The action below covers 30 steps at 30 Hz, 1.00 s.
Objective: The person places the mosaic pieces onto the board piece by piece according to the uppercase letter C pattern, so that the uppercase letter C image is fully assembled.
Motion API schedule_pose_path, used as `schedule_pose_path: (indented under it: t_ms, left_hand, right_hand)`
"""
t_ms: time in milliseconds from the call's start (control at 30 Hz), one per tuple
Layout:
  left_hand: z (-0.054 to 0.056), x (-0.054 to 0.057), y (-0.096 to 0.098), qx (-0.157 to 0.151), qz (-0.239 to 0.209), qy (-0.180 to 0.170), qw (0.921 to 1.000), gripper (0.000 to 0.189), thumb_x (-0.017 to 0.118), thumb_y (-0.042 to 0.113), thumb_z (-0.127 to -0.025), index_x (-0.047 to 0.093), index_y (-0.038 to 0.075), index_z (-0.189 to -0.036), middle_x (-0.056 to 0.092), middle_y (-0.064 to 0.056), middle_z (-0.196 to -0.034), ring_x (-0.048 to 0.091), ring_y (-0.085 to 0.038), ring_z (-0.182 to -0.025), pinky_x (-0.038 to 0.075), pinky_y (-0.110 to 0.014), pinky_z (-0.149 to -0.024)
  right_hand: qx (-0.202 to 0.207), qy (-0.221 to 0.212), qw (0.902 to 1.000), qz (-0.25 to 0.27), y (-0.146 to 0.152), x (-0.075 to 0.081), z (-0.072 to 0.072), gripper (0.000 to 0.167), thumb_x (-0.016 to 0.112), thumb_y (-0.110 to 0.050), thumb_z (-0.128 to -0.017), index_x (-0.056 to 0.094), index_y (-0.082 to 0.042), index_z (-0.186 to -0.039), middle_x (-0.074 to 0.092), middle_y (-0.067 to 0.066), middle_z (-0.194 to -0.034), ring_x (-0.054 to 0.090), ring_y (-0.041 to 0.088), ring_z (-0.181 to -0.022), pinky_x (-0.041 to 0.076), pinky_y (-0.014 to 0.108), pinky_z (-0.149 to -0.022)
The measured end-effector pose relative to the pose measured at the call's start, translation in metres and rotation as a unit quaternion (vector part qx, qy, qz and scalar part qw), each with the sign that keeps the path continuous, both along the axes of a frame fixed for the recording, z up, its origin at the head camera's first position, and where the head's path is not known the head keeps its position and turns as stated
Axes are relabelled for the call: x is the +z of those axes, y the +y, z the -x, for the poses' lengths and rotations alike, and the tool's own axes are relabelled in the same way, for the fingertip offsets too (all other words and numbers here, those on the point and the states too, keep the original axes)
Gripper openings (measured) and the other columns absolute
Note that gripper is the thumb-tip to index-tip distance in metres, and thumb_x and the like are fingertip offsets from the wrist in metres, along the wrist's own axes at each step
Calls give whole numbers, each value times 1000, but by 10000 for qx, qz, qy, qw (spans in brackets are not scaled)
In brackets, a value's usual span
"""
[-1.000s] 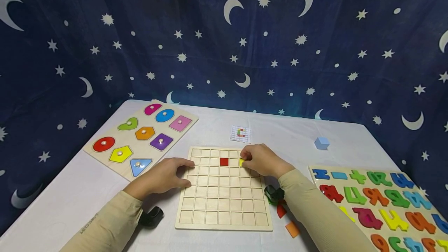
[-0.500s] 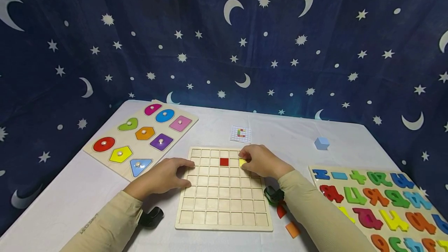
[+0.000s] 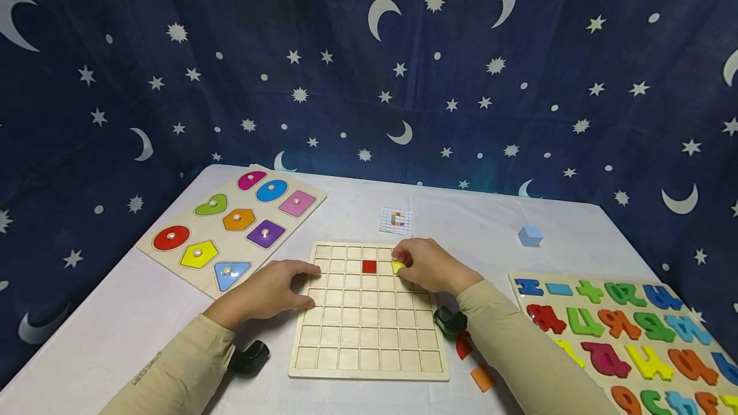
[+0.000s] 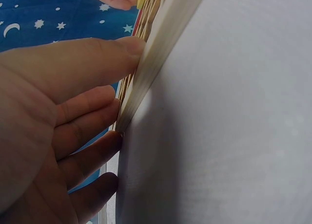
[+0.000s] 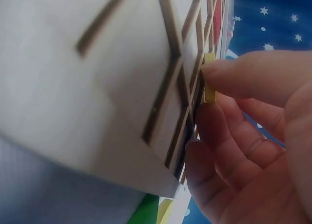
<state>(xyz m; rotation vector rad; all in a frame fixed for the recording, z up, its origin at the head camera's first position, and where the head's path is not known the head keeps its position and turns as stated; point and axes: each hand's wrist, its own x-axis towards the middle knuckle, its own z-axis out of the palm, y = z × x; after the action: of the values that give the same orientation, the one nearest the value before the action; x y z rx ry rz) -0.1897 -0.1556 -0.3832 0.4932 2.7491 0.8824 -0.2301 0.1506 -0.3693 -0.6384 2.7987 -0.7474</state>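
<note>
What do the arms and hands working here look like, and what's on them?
They are a person's. The left sleeve and right sleeve are long and beige; dark lettering, too small to read, marks the left one. The left hand and right hand wear no gloves. A black device sits below the left cuff; a similar one is by the right.

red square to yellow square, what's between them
One bare board cell lies between the red square and the yellow square, as the head view shows.
</note>
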Motion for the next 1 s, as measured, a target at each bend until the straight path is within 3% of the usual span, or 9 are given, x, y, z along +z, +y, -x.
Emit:
schedule_pose_path:
  t_ms: [133,500,1000]
  left_hand:
    - [0,0,0,11,3,-1,10000,54,87,16,-78,67,10,-128,63,-8,-130,54,-30,-127,42,-48,-108]
    - [0,0,0,42,-17,-43,10000,55,87,17,-78,67,11,-129,63,-7,-132,53,-30,-128,41,-48,-109]
    - [0,-1,0,20,-1,-9,10000,55,87,17,-78,67,10,-129,63,-7,-131,54,-30,-127,42,-48,-109]
  right_hand:
    - [-31,-86,10000,20,-2,0,0,21,69,-1,-86,68,-5,-107,63,-1,-90,56,16,-84,52,34,-84]
    - [252,181,9995,-2,-14,2,1,19,72,-2,-86,68,-3,-105,63,0,-90,56,15,-83,52,34,-83]
    - [193,103,9998,27,-20,0,0,20,72,-2,-86,69,-4,-105,65,-1,-91,59,14,-85,53,34,-83]
